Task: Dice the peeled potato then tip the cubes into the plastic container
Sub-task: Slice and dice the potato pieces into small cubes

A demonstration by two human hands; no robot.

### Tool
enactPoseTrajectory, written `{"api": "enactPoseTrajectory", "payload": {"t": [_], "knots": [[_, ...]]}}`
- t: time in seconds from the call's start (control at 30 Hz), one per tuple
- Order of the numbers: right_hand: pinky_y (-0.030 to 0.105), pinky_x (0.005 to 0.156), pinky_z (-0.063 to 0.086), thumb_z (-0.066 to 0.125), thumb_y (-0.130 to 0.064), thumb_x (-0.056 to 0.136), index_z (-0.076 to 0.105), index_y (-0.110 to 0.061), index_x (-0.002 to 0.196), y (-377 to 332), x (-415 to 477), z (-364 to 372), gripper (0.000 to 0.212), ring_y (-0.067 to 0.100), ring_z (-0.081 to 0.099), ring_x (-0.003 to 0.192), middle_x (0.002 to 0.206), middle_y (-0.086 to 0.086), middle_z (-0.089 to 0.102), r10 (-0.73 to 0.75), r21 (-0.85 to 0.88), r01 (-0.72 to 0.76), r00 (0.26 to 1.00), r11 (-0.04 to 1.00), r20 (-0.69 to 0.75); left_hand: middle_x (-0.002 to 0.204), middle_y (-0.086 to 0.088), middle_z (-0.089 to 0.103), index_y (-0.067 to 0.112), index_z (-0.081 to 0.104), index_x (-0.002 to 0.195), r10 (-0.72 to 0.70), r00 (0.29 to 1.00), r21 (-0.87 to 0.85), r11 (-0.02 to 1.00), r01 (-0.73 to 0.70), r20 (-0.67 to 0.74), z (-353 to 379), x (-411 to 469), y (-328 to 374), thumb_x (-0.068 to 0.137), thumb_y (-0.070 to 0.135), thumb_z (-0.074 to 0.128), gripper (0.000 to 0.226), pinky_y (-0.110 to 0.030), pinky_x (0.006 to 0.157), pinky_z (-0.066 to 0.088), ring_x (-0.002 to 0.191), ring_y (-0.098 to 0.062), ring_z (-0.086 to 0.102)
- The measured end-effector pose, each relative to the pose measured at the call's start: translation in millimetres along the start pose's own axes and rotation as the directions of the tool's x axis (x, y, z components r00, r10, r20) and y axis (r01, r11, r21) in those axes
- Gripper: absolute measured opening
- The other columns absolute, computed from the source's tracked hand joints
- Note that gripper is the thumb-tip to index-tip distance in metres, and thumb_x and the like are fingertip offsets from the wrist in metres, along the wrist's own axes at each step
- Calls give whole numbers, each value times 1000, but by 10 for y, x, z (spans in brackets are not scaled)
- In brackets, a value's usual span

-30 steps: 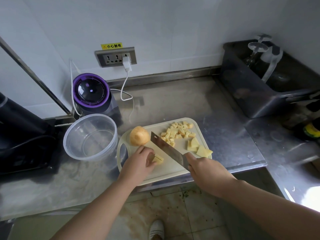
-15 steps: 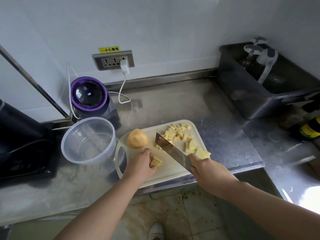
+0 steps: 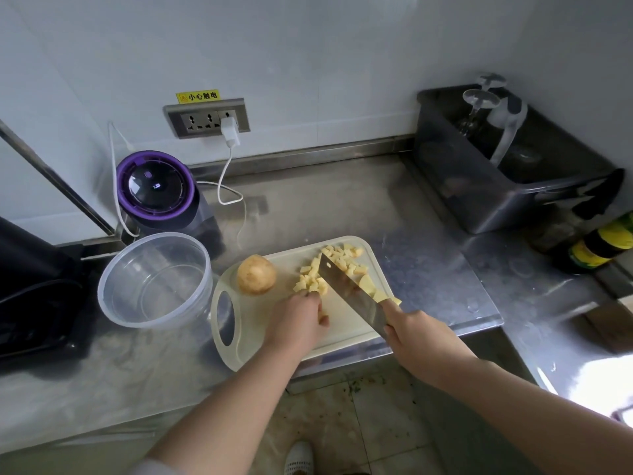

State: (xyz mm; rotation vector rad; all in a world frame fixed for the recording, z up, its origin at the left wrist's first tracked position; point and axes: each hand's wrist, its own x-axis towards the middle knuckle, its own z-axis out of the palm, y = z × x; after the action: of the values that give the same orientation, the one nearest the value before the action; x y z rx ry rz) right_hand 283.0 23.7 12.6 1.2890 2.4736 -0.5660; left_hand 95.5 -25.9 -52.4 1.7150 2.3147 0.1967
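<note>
Right hand [image 3: 419,332]: wrapped round the cleaver [image 3: 346,286] handle, blade tilted among potato cubes [image 3: 346,265].
Left hand [image 3: 298,320]: fingers curled, tips at cubes; grip unclear.
Cutting board [image 3: 246,347]: cubes far right, uncut potato [image 3: 257,274] far left.
Plastic container [image 3: 154,282]: just left of board.

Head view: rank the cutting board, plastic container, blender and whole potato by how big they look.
1. Cutting board, largest though partly covered.
2. Container and blender: about alike. The container sits nearer the camera, so I won't rank them.
3. Potato, clearly smallest.
</note>
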Motion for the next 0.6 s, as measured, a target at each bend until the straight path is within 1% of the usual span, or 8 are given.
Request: {"api": "enactPoseTrajectory", "payload": {"t": [0.07,0.17,0.23,0.3,0.37,0.43,0.53,0.6], "knots": [[25,70,54,36,-22,106,30,-20,137,22,-26,24,31,16,66,84,115,5,63,10,-14,-10,1000,1000,23,104,1,64,19,62,102,-34,999,42,999,33,10,51,65,67,90,38,57,22,-25,70,43,90,-16,59],[31,71,57,36,-16,104,31,-20,133,41,-41,74,30,20,67,80,104,6,65,27,-35,-26,999,999,41,105,2,64,22,63,100,-72,997,43,996,73,-16,95,91,89,88,41,58,24,-25,71,41,91,-16,59],[35,71,58,37,-12,102,31,-20,130,42,-46,116,30,22,67,77,97,6,65,32,-51,-30,998,998,50,112,5,61,25,63,106,-80,997,25,996,80,-24,92,54,66,86,49,59,31,-27,77,42,97,-17,59],[36,71,58,38,-10,100,30,-22,129,32,-60,140,32,21,66,75,95,5,64,24,-65,-20,998,998,65,119,7,57,27,61,113,-91,996,8,996,91,-27,86,-2,28,84,51,60,37,-28,83,41,103,-18,57],[35,69,58,39,-7,98,31,-23,128,22,-69,164,35,20,63,71,88,4,60,-1,-70,6,997,998,73,125,8,54,28,61,116,-102,994,-21,995,102,-30,82,-56,0,85,46,62,37,-28,86,41,108,-19,54],[35,66,55,39,-5,97,32,-24,127,4,-75,179,37,19,59,66,80,1,55,-21,-79,27,997,997,80,127,8,54,28,62,116,-110,992,-39,993,108,-53,78,-93,-6,85,42,63,35,-28,88,42,110,-18,54],[37,65,56,40,-3,95,32,-24,126,-19,-76,207,38,20,61,67,80,3,57,-32,-73,39,996,997,88,125,6,56,27,63,116,-109,991,-43,993,107,-73,77,-101,15,86,35,61,30,-27,89,42,111,-17,55],[37,61,52,39,1,91,33,-24,123,-30,-81,220,40,21,59,66,77,2,55,-33,-70,39,995,997,90,123,6,58,26,65,115,-113,989,-44,993,110,-92,79,-100,28,87,33,60,29,-25,88,42,109,-16,56]]}}
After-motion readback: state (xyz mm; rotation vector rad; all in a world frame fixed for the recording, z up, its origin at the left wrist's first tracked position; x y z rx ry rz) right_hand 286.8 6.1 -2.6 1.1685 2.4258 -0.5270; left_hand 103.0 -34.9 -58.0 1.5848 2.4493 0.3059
